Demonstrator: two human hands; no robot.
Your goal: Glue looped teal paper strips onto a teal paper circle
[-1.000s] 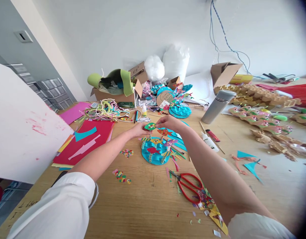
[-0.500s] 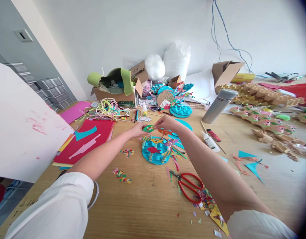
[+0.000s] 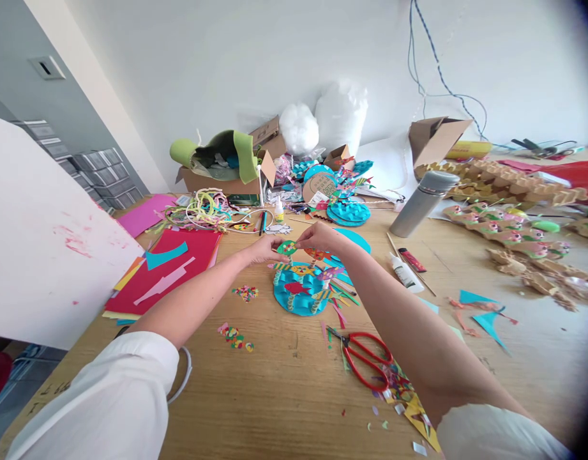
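Between my hands is a green paper fish [image 3: 287,248] with coloured dots, at the back of a round blue craft base [image 3: 301,308]. My left hand [image 3: 266,250] pinches the fish by its left end. On its right end are the closed fingers of my right hand [image 3: 320,237]. Other paper fish stand around the base on twisted stems: a red fish [image 3: 297,289], a yellow striped fish [image 3: 326,295], a purple fish [image 3: 331,273] and an orange fish [image 3: 317,254] partly behind my right hand. Whether the green fish touches its stem is hard to see.
Red-handled scissors [image 3: 368,358] lie by paper scraps at the right. Confetti dots [image 3: 246,293] sit left of the base. A glue bottle [image 3: 405,273] and grey thermos [image 3: 422,203] are beyond my right arm. Red paper sheets [image 3: 179,281] lie left; a cardboard box [image 3: 217,185] stands behind.
Both hands stay almost in place with the green fish between them. The fish seems slightly turned; otherwise only a small shift of the whole view shows.
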